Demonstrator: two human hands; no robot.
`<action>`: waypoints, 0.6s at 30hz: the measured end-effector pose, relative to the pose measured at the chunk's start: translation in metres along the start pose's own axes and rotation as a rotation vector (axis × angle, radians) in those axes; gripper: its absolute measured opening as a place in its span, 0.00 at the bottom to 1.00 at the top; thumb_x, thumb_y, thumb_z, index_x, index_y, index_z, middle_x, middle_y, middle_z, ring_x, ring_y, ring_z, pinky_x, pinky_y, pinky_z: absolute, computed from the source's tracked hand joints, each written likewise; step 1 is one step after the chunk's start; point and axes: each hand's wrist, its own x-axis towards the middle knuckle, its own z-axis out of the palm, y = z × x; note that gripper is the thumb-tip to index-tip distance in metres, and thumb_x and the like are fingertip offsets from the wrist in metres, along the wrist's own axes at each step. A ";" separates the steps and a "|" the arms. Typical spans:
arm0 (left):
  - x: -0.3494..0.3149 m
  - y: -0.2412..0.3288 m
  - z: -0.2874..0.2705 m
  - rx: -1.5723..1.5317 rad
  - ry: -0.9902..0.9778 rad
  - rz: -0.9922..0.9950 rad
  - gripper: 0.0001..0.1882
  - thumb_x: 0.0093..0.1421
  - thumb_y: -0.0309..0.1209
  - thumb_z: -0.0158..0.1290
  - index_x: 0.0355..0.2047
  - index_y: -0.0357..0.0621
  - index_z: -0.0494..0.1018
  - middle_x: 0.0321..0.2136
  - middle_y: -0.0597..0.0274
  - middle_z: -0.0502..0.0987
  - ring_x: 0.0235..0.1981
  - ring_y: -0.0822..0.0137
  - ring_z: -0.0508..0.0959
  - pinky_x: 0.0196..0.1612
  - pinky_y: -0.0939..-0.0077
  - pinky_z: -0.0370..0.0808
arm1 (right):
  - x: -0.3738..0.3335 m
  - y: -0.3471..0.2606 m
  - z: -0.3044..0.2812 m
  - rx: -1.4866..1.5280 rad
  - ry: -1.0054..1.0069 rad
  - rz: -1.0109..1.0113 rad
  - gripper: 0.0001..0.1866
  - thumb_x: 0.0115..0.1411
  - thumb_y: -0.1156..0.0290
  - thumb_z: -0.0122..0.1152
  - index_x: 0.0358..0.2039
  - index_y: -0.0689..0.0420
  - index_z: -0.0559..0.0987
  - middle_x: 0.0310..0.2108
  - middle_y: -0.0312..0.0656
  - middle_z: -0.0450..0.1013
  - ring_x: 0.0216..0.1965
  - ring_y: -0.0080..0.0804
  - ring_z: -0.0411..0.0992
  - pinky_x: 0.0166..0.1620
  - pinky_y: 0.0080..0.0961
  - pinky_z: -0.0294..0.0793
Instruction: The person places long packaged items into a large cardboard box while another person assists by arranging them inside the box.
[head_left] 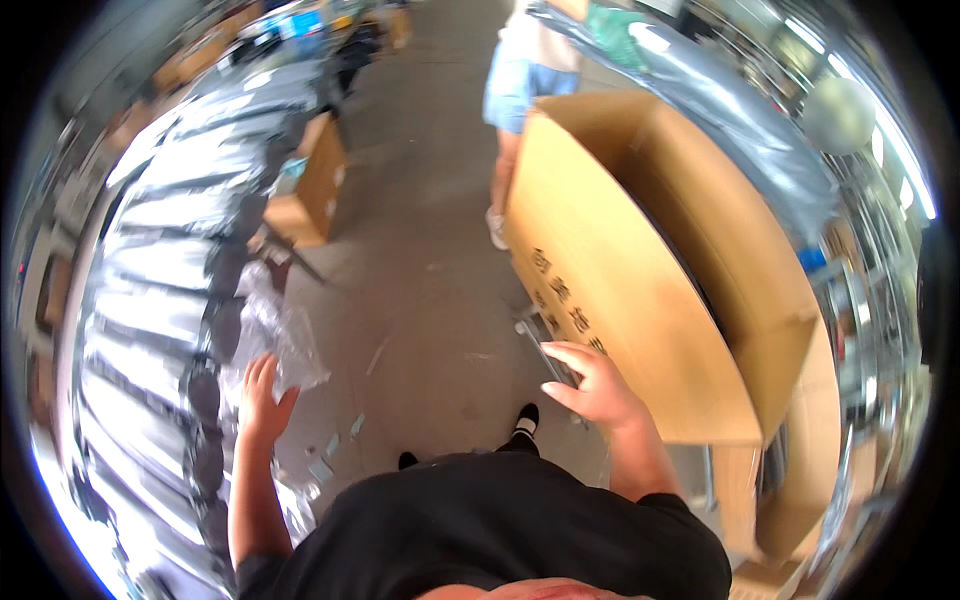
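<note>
R hand (598, 388): nothing in it, thumb well apart from fingers, so a wide gap, pointing L across the body; L hand (263, 400): also bare, thumb out to R, fingers fwd. Key relation: the big open carton (610, 260) lies fwd & R of R hand, which is by far the nearer one; its long axis runs diag., far end ahead, near end out to the person's R. R hand overlaps the lower edge of the carton's printed long side in view; touching or just apart, can't tell. Metal frame (545, 340) shows under that edge, seemingly carrying it, approx. midway along. L hand is next to clear film (285, 335), contact unclear, at the R edge of a row of wrapped bundles (160, 310). Btwn the hands, bare floor (420, 250) w/ a few scraps. Further out: small carton (310, 190) ahead-L, another person (530, 70) at the big one's far end.
</note>
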 end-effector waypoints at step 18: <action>0.105 0.324 0.106 -0.141 -0.556 0.543 0.30 0.53 0.36 0.62 0.55 0.40 0.70 0.56 0.50 0.71 0.57 0.51 0.71 0.60 0.62 0.67 | -0.292 0.136 -0.237 -0.873 1.102 0.655 0.22 0.56 0.70 0.64 0.51 0.60 0.75 0.56 0.51 0.69 0.59 0.50 0.65 0.60 0.41 0.65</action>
